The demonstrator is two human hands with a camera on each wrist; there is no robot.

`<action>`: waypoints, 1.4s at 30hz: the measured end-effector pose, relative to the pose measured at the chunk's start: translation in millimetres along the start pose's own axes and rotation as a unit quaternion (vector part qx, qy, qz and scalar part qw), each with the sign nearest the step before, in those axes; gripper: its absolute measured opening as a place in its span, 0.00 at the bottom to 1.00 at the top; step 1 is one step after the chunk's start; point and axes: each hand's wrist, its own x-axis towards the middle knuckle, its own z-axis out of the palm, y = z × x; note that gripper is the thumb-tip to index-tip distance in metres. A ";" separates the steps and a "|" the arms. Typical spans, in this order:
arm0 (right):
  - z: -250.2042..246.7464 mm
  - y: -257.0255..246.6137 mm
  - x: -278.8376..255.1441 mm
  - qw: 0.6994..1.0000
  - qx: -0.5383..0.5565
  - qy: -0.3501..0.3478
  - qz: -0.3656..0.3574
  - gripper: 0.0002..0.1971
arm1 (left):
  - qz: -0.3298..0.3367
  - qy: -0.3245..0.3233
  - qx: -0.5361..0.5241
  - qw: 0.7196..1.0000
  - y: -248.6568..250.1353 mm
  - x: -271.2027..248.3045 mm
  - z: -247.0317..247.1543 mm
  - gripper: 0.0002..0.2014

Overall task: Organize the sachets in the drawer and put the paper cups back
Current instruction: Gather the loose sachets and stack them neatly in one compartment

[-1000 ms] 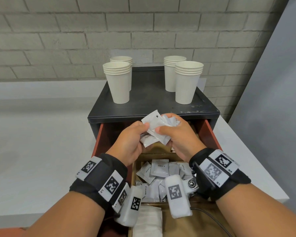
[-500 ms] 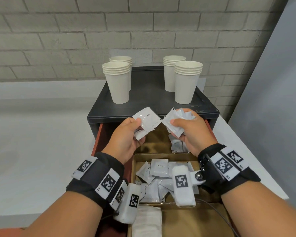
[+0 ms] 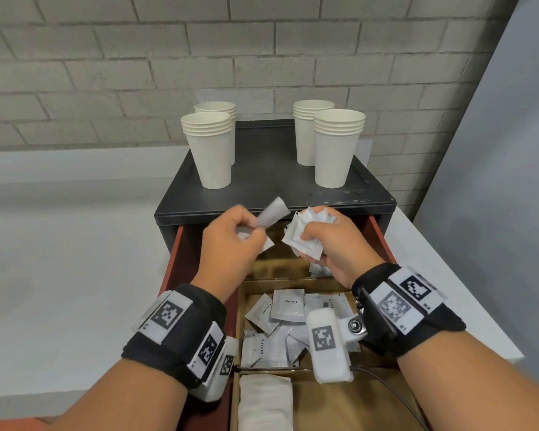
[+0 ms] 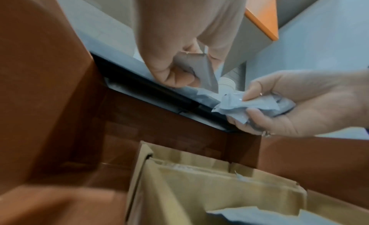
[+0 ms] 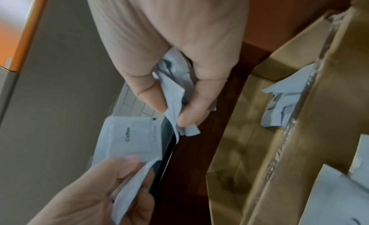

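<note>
Over the open drawer [image 3: 172, 259] my left hand [image 3: 237, 234] pinches a white sachet [image 3: 273, 216], blurred, with more sachet paper curled in its fingers. Right beside it my right hand [image 3: 324, 241] grips a bunch of white sachets [image 3: 305, 234]; in the right wrist view that bunch [image 5: 175, 92] sits between thumb and fingers. Loose sachets [image 3: 288, 306] lie jumbled in the middle cardboard compartment [image 3: 240, 321]; a few more sachets [image 5: 283, 100] sit in the far compartment. Several stacks of paper cups [image 3: 210, 149] [image 3: 336, 147] stand on the black cabinet top [image 3: 268, 181].
A folded white napkin stack [image 3: 265, 402] fills the near compartment. The cabinet sits on a white counter [image 3: 59, 275] against a grey brick wall [image 3: 168, 57]; a grey panel [image 3: 495, 181] rises at the right. A cable [image 3: 386, 387] trails from my right wrist camera.
The hands parted after meeting: my left hand drew one sachet out of the right hand's bunch and now turns it, blurred. Both hands rose slightly towards the cabinet's front edge.
</note>
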 end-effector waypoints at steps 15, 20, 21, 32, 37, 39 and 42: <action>20.0 11.4 -4.8 0.995 -0.034 -0.091 -0.013 0.22 | 0.137 -0.133 0.061 0.980 -7.7 -3.7 4.8 0.09; 16.9 11.7 -4.6 0.995 -0.018 -0.095 -0.005 0.16 | 0.119 -0.152 0.033 0.981 -10.1 -2.9 5.3 0.10; 16.2 11.7 -4.5 0.995 -0.014 -0.099 -0.003 0.15 | 0.115 -0.157 0.027 0.980 -10.1 -2.8 4.9 0.12; 4.2 4.6 2.0 0.997 0.072 -0.020 -0.003 0.14 | -0.078 -0.121 -0.172 0.975 -1.3 6.1 -3.1 0.22; -1.9 1.6 4.0 0.996 0.089 0.015 0.010 0.18 | -0.151 -0.119 -0.298 0.935 1.0 8.2 -4.9 0.21; -1.9 1.8 3.6 0.996 0.086 0.014 0.010 0.17 | -0.166 -0.122 -0.316 0.926 1.9 8.2 -5.2 0.17; -0.6 2.5 2.8 0.997 0.080 0.008 0.006 0.14 | -0.188 -0.127 -0.308 0.924 1.1 8.8 -5.0 0.10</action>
